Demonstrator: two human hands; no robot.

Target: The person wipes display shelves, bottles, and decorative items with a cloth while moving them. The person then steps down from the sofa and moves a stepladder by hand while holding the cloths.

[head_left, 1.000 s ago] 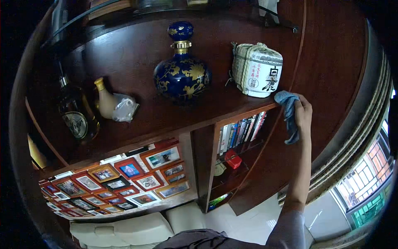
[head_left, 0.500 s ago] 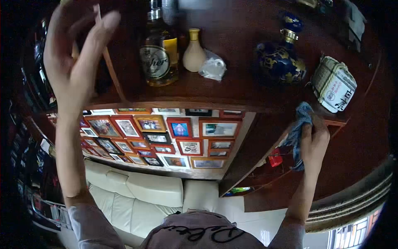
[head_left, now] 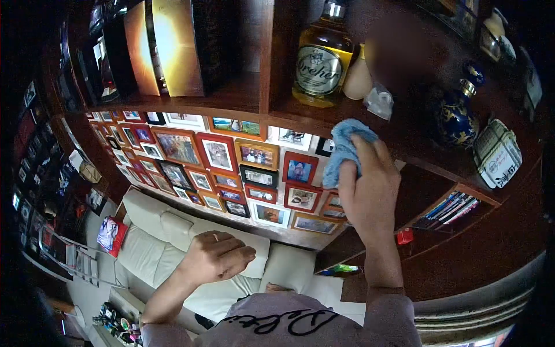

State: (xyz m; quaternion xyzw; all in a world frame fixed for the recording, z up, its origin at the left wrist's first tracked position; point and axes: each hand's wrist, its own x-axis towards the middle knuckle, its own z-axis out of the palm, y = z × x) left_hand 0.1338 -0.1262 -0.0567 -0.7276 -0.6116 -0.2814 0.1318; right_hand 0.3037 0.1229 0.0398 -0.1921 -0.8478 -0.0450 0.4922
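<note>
My right hand (head_left: 373, 182) grips a fluffy blue cloth (head_left: 344, 153), which is at the front edge of a dark wooden shelf (head_left: 191, 103). Behind the cloth on that shelf stand an amber liquor bottle (head_left: 322, 69) with a silver label, a pale narrow-necked vase (head_left: 358, 78) and a small lump in clear plastic (head_left: 379, 103). Low in front of me, my left hand (head_left: 217, 257) is in the air with its fingers curled in, a ring on one of them. I see nothing held in it.
Farther right on the shelf are a blue-and-gold bottle (head_left: 457, 118) and a white wrapped block (head_left: 498, 156). Shiny gold panels (head_left: 167, 52) stand at the left. Below are framed photos (head_left: 219, 156) on the wall, a cream sofa (head_left: 150, 246) and books (head_left: 448, 208).
My left hand has come down from the shelf and its fingers have curled. My right hand has moved left with the blue cloth along the shelf edge. The view has shifted left.
</note>
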